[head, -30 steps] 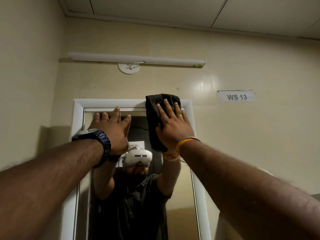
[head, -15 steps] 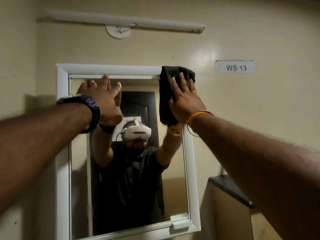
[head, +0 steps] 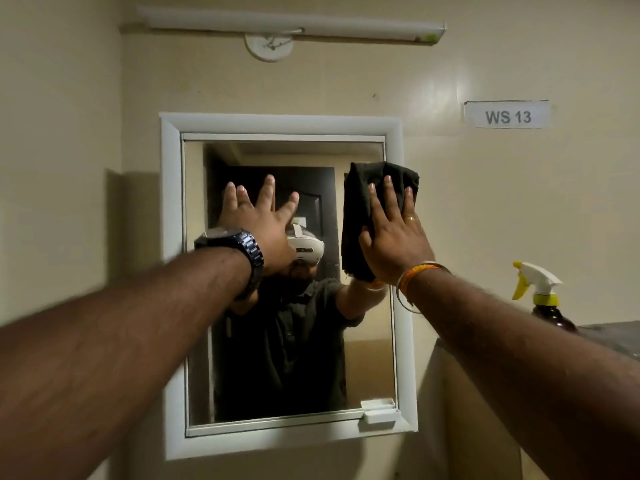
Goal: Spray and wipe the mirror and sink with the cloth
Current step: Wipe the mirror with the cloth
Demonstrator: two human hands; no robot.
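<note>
A white-framed mirror hangs on the beige wall in front of me. My right hand presses a dark folded cloth flat against the glass near the mirror's upper right edge, fingers straight. My left hand, with a dark watch on the wrist, is spread flat against the glass at the upper middle. A spray bottle with a white and yellow trigger head and a dark body stands on a ledge at the right. The sink is out of view.
A dark ledge juts out at the right beside the mirror. A tube light runs above, and a label reading WS 13 is on the wall. A small white tray sits at the mirror's lower right corner.
Both hands have slid down from the mirror's top edge to its upper part, the cloth going with the right hand. My view tilted down, bringing the whole mirror and the spray bottle into sight.
</note>
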